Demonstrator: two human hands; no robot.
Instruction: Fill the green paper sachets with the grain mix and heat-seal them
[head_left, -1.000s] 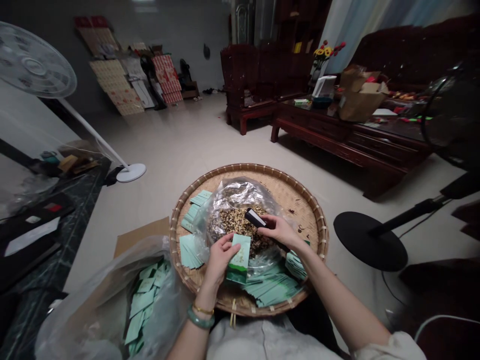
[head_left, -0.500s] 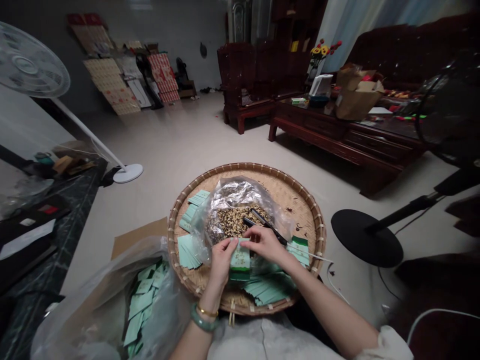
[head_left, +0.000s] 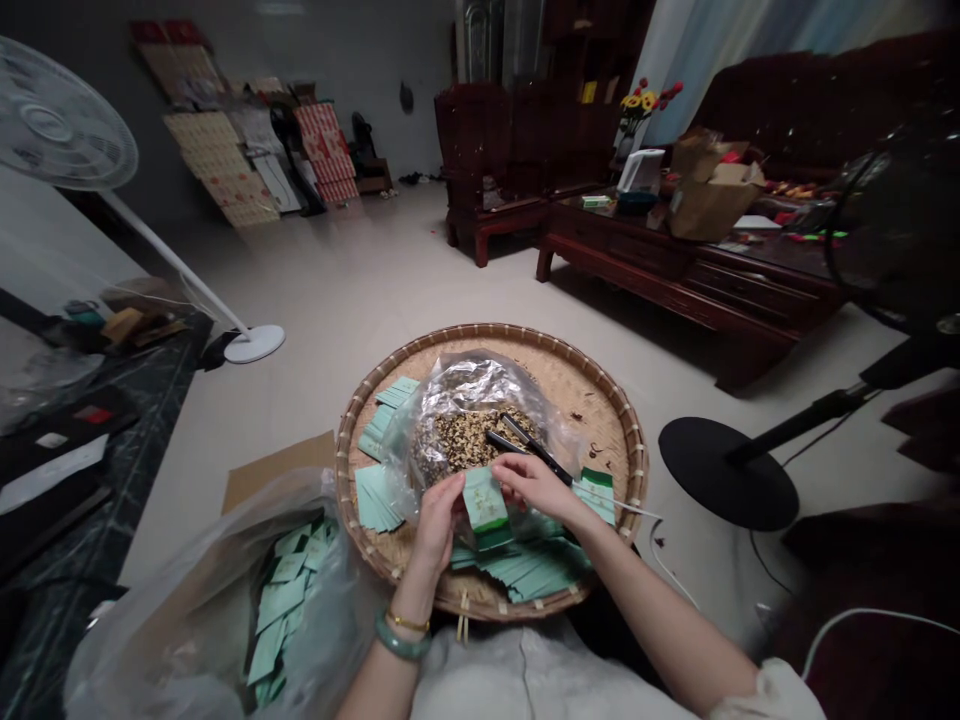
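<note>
A pale green paper packet (head_left: 486, 508) with a darker green band hangs between my two hands. My left hand (head_left: 441, 520) pinches its upper left corner. My right hand (head_left: 534, 485) grips its upper right corner. Behind the packet, a clear plastic bag (head_left: 469, 378) lies open around a heap of mixed dark and pale dried bits (head_left: 461, 435). Across the heap rests a black flat iron (head_left: 536, 450) with a white cord, its jaws apart. Fanned green packets (head_left: 536, 572) lie below my hands. Everything sits on a round woven bamboo tray (head_left: 600, 385).
More green packets (head_left: 377, 500) fan out at the tray's left. Beside it stands a large clear bag (head_left: 187, 600) filled with packets. A white fan (head_left: 255, 345) is at left, a black fan base (head_left: 727, 472) at right. A dark wooden table (head_left: 675, 270) stands beyond.
The packet has tilted and risen slightly between my hands. My left hand has turned a little, its fingers moving behind the packet's left edge.
</note>
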